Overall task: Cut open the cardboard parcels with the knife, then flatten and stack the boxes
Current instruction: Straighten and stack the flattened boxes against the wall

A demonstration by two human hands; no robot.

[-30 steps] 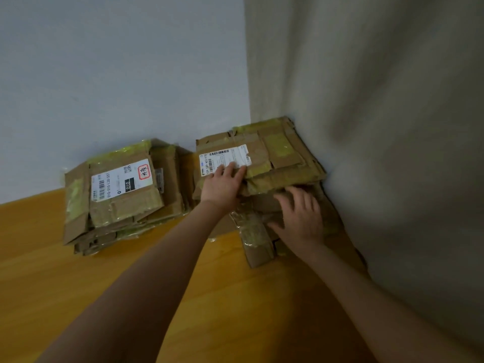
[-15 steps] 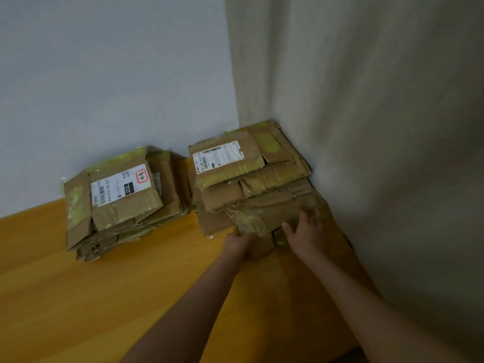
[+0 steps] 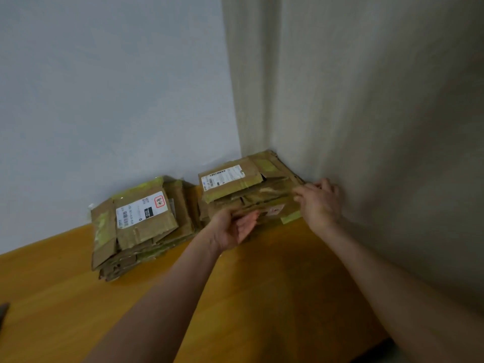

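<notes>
At the far left edge a dark thing [image 3: 4, 319] pokes into view on the wooden table [image 3: 65, 305]; what it is cannot be told. Further in, the left stack [image 3: 146, 231] of flattened cardboard boxes lies on the table against the pale wall [image 3: 104, 87]. Its top piece bears a white label [image 3: 141, 209] with a barcode and a red mark, and yellow-green tape [image 3: 146, 183] runs along its far edge. Just beside it, the right stack [image 3: 246, 188] of flattened boxes sits in the corner where the wall meets the beige curtain [image 3: 366, 127]; its top piece carries a shipping label [image 3: 222, 176]. The left hand [image 3: 233, 227] is at the near left corner of this stack, palm turned up, fingers curled round the front edge of the lower cardboard layers, gripping them. Between the two hands a lower piece shows a small label [image 3: 273, 209] with red print and a tape strip [image 3: 290, 218] at its near right corner. The right hand [image 3: 322, 203] is at the stack's right side, close to the curtain, its back toward the camera, fingertips and thumb pinching the right edge of the cardboard. The left forearm [image 3: 162, 297] and the right forearm [image 3: 392, 279] reach in from the bottom of the view over the table
</notes>
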